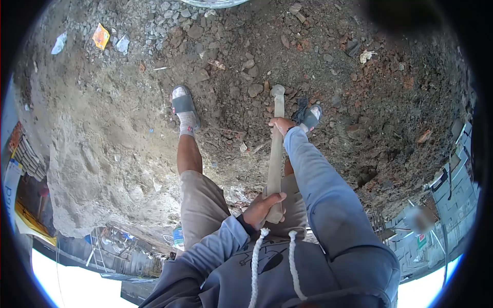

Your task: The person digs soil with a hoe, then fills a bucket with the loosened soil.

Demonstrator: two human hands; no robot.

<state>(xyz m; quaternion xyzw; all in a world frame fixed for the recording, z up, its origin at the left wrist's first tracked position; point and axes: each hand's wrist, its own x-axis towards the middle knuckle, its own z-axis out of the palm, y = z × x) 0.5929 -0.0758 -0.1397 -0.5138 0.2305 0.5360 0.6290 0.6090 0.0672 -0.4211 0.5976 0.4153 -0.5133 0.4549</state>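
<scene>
A long, pale wooden-handled tool [276,156] runs from near my waist down toward the soil. Its far end is a rounded, dusty knob or socket at the ground, and I cannot make out what kind of head it has. My left hand [262,209] is closed round the handle close to its near end, at my lap. Further down, my right hand [282,124] wraps the handle not far from that knob. My feet in dark slide sandals [184,106] stand apart on either side of the tool.
Loose dark soil [239,102] with stones and rubble lies in front. To the left rises a pale packed-earth patch [97,169]. Litter, including an orange wrapper [100,36], is scattered at upper left. A rim of a round container [215,2] shows at the top. Block walls [457,190] stand right.
</scene>
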